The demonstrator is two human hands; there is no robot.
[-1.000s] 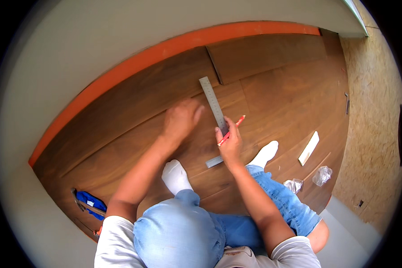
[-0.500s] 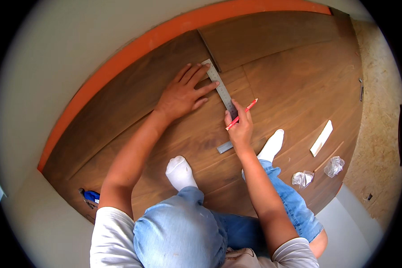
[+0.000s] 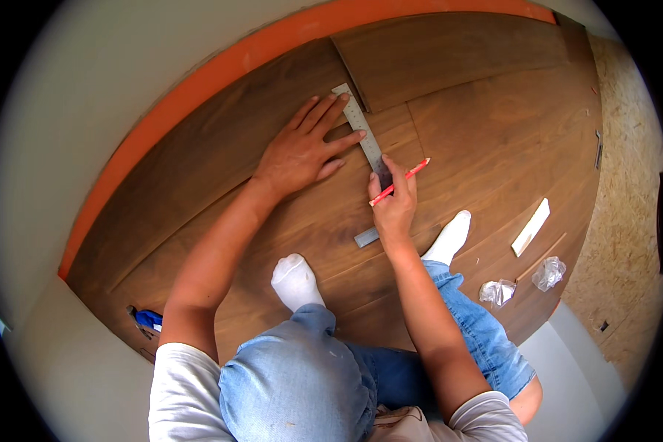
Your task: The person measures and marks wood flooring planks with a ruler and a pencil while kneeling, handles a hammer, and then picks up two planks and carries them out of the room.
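Note:
My left hand [image 3: 298, 151] lies with its fingers spread, the fingertips resting on the blade of a metal square [image 3: 362, 127]. The blade points away from me across the brown floor planks, just left of a dark plank end. At the near end of the blade, my right hand [image 3: 395, 205] is closed, its thumb and forefinger at the metal. A red pencil [image 3: 412, 173] sits crosswise in those same fingers, its tip toward the upper right. The square's other leg [image 3: 366, 236] shows left of my right wrist; its corner is hidden under that hand.
An orange strip [image 3: 199, 81] runs along the wall behind the planks. On the right lie a pale offcut [image 3: 530, 227], crumpled clear plastic [image 3: 498, 293] and a thin stick [image 3: 541, 258]. A blue-handled tool [image 3: 149, 320] lies at lower left. Bare chipboard [image 3: 619, 221] borders the planks.
The whole view has shifted slightly. The square, with both hands on it, appears a little farther left of the plank end. The pencil has tilted slightly.

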